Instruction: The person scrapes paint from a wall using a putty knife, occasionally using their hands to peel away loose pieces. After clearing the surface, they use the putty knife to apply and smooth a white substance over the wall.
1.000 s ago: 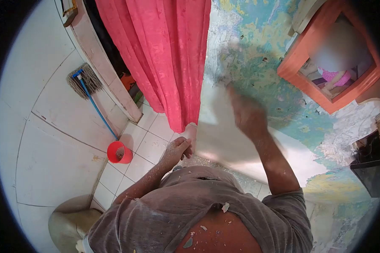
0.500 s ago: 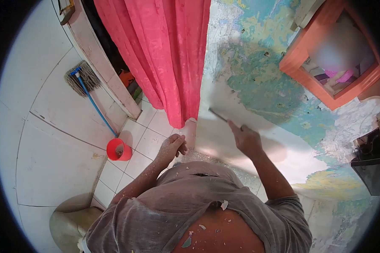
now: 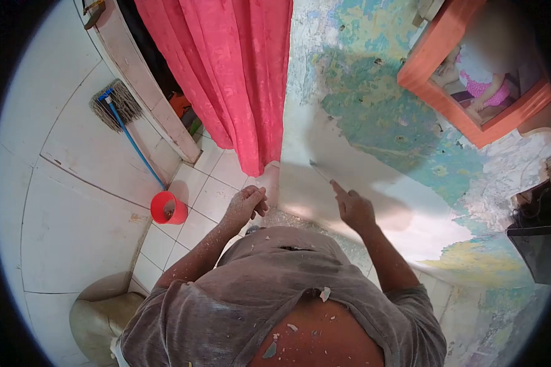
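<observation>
My right hand [image 3: 356, 211] is closed round a thin scraper [image 3: 321, 171], index finger stretched along it. The tool shows only as a slim, pale line, its far end against or close to the smooth white part of the wall [image 3: 330, 147]. Higher up, the wall carries patchy green, blue and yellow old paint. My left hand [image 3: 246, 205], dusted with white specks, hangs before my belly with its fingers loosely curled and nothing visible in them. Paint flakes [image 3: 325, 294] lie on my torn grey shirt [image 3: 239, 293] and my skin.
A pink curtain [image 3: 226, 79] hangs in the doorway left of the wall. On the tiled floor [image 3: 205, 202] stands a red bucket [image 3: 176, 211], near a blue-handled mop [image 3: 128, 134]. An orange-framed picture [image 3: 431, 52] and a dark shelf [image 3: 536, 232] are at the right.
My right hand has shifted slightly down, and the scraper looks thinner and paler against the wall. The whole view has moved a little. My left hand stays curled.
</observation>
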A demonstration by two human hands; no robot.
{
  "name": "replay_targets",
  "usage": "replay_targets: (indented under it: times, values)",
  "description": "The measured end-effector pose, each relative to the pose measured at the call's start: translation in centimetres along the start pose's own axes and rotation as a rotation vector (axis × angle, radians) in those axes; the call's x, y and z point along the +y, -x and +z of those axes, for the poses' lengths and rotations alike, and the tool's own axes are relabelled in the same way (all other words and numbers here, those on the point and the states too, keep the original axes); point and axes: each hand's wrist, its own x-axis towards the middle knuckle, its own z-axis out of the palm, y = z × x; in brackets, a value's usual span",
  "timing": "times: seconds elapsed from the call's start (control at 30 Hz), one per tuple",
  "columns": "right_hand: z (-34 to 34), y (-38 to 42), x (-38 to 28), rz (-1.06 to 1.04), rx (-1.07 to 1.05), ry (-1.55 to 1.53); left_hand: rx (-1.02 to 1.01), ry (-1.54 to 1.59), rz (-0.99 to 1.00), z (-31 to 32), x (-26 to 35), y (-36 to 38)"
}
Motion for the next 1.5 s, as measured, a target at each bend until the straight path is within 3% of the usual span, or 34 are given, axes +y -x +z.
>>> replay_targets:
  times: [0.03,0.13,0.27,0.33,0.5,0.57,0.63,0.7,0.77,0.87,0.97,1.07,1.2,1.27,1.3,1.37,1.43,1.5]
  values:
    - [-0.3,-0.2,-0.3,-0.009,0.003,0.006,-0.01,-0.012,0.0,0.2,0.4,0.0]
    - [-1.5,0.1,-2.0,-0.052,0.306,-0.521,-0.083,-0.095,0.008,2.1,1.3,-0.4]
    - [-6.8,1.1,-4.5,0.169,0.126,-0.693,-0.216,-0.041,0.054,7.5,4.5,-1.0]
    - [-6.8,1.7,-4.5,0.287,0.035,-1.11,-0.241,0.077,0.06,10.3,6.4,-1.1]
    - [-9.7,3.1,-6.2,0.327,0.0,-1.447,-0.22,0.287,0.156,15.0,7.7,-1.4]
    - [-10.1,3.4,-6.0,0.363,-0.032,-1.504,-0.385,0.284,0.164,15.6,7.5,-2.5]
    - [-10.2,3.5,-4.8,0.427,-0.038,-1.662,-0.392,0.286,0.155,16.5,7.6,-3.2]
    - [-11.2,3.7,-4.4,0.472,-0.035,-1.655,-0.406,0.287,0.149,17.8,7.8,-3.4]
    - [-12.2,3.7,-4.1,0.451,-0.003,-1.578,-0.39,0.62,0.06,19.2,8.4,-3.3]
    - [-13.0,5.1,-2.6,0.468,-0.021,-1.514,-0.398,0.709,0.022,20.0,9.6,-2.3]
    - [-13.2,4.0,-3.1,0.552,-0.012,-1.443,-0.35,0.653,0.182,20.6,8.6,-2.2]
    - [-12.8,3.4,-3.9,0.458,-0.042,-1.426,-0.37,0.593,0.233,20.1,8.1,-3.2]
    - [-13.1,4.7,-2.8,0.508,-0.019,-1.402,-0.307,0.483,0.116,19.4,7.8,-2.5]
    - [-14.4,5.6,-2.8,0.463,-0.081,-1.331,0.108,-0.188,0.834,19.3,7.0,-1.8]
    - [-14.8,5.7,-2.9,0.454,-0.078,-1.331,0.112,-0.191,0.842,19.0,6.9,-1.7]
    - [-15.5,5.9,-3.3,0.414,-0.182,-1.352,0.174,-0.652,1.137,18.2,7.8,-1.0]
    - [-16.5,5.6,-4.1,0.361,-0.193,-1.346,0.218,-0.579,1.224,17.7,8.7,-1.7]
    - [-17.4,5.3,-5.0,0.308,-0.204,-1.333,0.249,-0.705,1.331,16.1,10.0,-2.2]
